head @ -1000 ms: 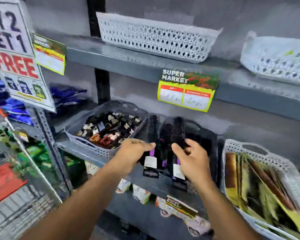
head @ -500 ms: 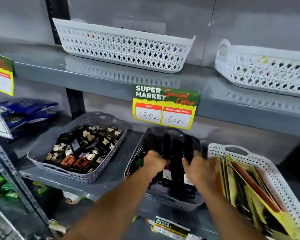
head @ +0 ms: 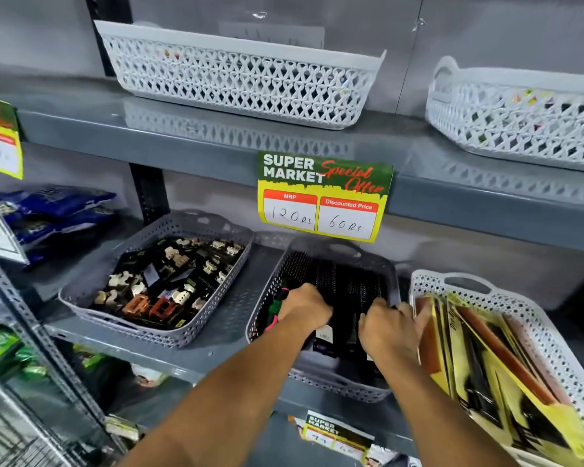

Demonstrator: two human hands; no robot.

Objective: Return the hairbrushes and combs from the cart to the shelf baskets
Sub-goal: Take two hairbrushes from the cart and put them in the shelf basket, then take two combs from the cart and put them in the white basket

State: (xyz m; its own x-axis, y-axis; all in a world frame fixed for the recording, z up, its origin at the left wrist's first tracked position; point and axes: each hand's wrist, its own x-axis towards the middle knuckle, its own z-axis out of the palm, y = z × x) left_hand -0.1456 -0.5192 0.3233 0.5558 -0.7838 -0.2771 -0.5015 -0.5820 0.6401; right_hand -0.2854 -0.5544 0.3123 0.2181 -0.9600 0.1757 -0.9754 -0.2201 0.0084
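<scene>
Black round hairbrushes point(head: 331, 281) (white-labelled handles) lie in grey basket point(head: 273, 284).

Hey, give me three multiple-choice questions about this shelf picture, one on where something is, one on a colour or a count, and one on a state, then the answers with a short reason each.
1. Where are both hands?
A. In the middle grey basket
B. In the top white basket
C. On the blue packets

2. What discounted price is on the offer sign?
A. 120 Rs
B. 60 Rs
C. 90 Rs

3. How are the hairbrushes lying?
A. Hanging on hooks
B. Scattered on the bare shelf
C. Side by side in the basket

Answers:
1. A: the left hand and right hand reach into the middle grey basket.
2. B: the offer sign reads 60 Rs under Discounted Price.
3. C: the hairbrushes lie parallel inside it.
</scene>
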